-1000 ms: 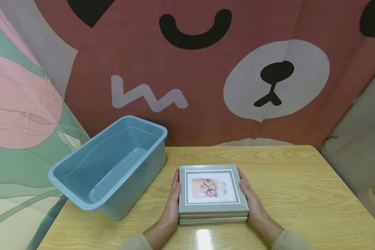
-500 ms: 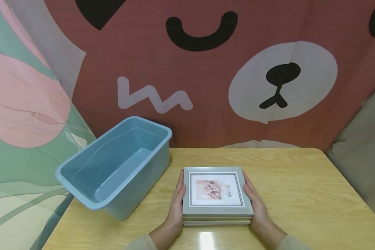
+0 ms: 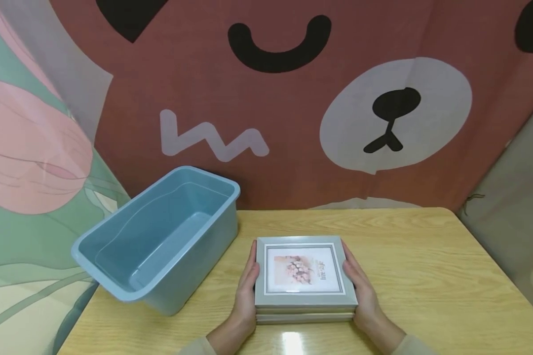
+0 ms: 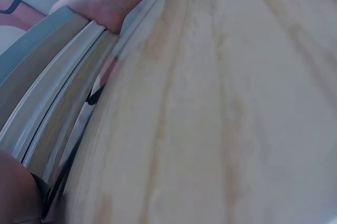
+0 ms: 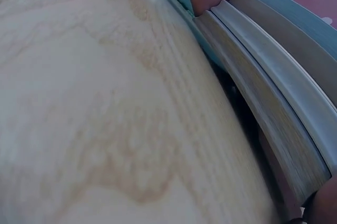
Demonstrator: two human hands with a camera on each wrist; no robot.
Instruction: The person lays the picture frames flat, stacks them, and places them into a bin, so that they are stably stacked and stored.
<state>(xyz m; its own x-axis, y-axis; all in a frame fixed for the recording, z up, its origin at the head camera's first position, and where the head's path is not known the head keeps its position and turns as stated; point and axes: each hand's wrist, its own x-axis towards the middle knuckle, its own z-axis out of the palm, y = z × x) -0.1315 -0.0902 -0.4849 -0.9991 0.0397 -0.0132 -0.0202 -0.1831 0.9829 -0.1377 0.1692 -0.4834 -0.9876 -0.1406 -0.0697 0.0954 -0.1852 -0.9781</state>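
Observation:
Between my two hands is a small stack of picture frames (image 3: 306,316). The top picture frame (image 3: 305,299) is grey-green, with a flower print and lettering under its pane. My left hand (image 3: 245,301) grips the stack's left side, thumb along the edge; my right hand (image 3: 366,301) holds the right side in the same way. Layered grey, brown and silvery edges of the stack (image 4: 50,90) show in the left wrist view. The right wrist view shows the stack (image 5: 279,82) close over the wooden surface, a dark gap under its edge. Fingers beneath are mostly hidden.
A blue plastic tub (image 3: 206,254) with nothing in it stands left of the stack, at the table's left side. The wooden table (image 3: 435,276) extends to the right. Behind it hangs a red cloth (image 3: 288,182) with a bear print.
The view shifts slightly sideways and back. Both hands keep their hold on the stack, which stays at nearly the same place on the table.

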